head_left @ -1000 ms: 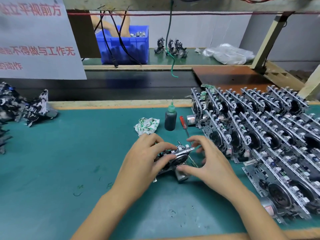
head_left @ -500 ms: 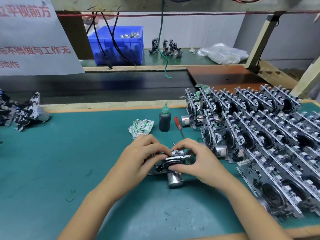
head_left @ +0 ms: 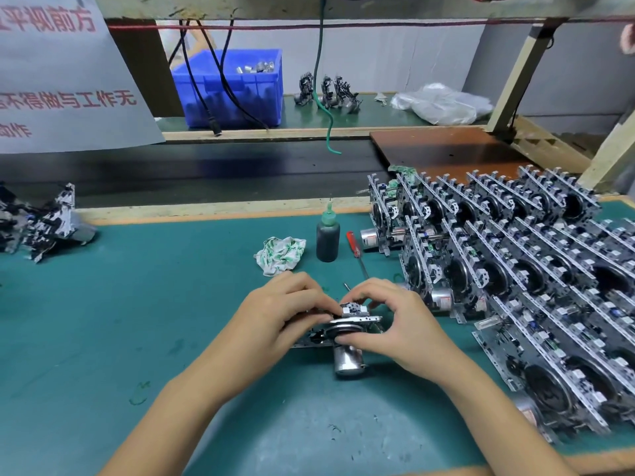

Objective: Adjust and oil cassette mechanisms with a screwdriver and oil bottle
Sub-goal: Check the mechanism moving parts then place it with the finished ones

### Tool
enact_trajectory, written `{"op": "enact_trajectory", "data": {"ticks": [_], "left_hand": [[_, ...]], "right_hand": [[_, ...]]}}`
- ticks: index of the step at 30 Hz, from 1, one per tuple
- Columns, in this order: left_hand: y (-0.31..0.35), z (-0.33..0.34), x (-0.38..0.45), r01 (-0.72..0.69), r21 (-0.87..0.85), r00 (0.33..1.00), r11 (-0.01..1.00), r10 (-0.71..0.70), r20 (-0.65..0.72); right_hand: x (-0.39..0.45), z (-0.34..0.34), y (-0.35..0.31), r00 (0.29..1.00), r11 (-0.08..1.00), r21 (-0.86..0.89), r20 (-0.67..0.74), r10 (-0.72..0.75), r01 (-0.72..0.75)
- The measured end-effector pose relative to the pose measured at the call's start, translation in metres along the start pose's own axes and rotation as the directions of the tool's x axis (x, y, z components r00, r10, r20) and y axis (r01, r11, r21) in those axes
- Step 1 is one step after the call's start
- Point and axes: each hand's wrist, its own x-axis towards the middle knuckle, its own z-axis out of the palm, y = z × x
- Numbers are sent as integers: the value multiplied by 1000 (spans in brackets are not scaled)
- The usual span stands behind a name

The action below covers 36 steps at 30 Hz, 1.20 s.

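Metal cassette mechanism (head_left: 343, 329) held between left hand (head_left: 280, 319), right hand (head_left: 400, 326) grips

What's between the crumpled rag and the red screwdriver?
The dark oil bottle with a green nozzle stands upright between the rag and the screwdriver, in the head view.

A teal-matted desk (head_left: 103, 338) with a pale wooden edge fronts a black conveyor belt (head_left: 206, 173). Beyond lies a green-topped rear shelf (head_left: 378, 113) before a plain grey wall (head_left: 395, 56), under a wooden overhead beam (head_left: 343, 6); a slanted wooden post (head_left: 519, 73) stands right.
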Motion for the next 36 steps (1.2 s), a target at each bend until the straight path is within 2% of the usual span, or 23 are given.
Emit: {"op": "enact_trajectory", "data": {"ticks": [6,8,10,14,17,21,25,28,31,33,36], "left_hand": [[-1,0,-1,-12,-2,1000,1000,12,-9],[0,0,-4,-11,-7,1000,1000,11,-17],[1,0,-5,-10,-3,1000,1000,10,-17],[3,1,-2,24,27,1000,999,-24,-7],[5,1,-1,50,-1,999,999,-50,-16],[4,1,0,49,-5,999,999,-49,-21],[4,2,0,58,-26,998,998,-58,-29],[4,2,0,54,-30,998,998,-55,-40],[4,2,0,49,-29,998,998,-50,-28],[3,2,-1,52,-30,998,998,-53,-25],[3,2,-1,50,-28,999,998,-50,-20]], "right_hand": [[-4,4,-5,999,1000,-11,-38,-21,21],[-6,2,-6,999,998,-61,-12,-29,29],[-8,-2,-5,998,981,-188,0,-57,56],[-21,-10,0,979,868,-492,-139,-152,65],[-30,-4,4,973,747,-658,-98,-209,94],[-33,-3,10,968,702,-701,-68,-241,126],[-30,-5,8,973,703,-699,-43,-225,132],[-23,-8,5,993,779,-625,-47,-107,54],[-13,-5,2,997,960,-272,-44,56,-66],[-8,-1,0,998,995,-72,-13,61,-62],[-5,2,-1,999,996,77,30,40,-43]]}}
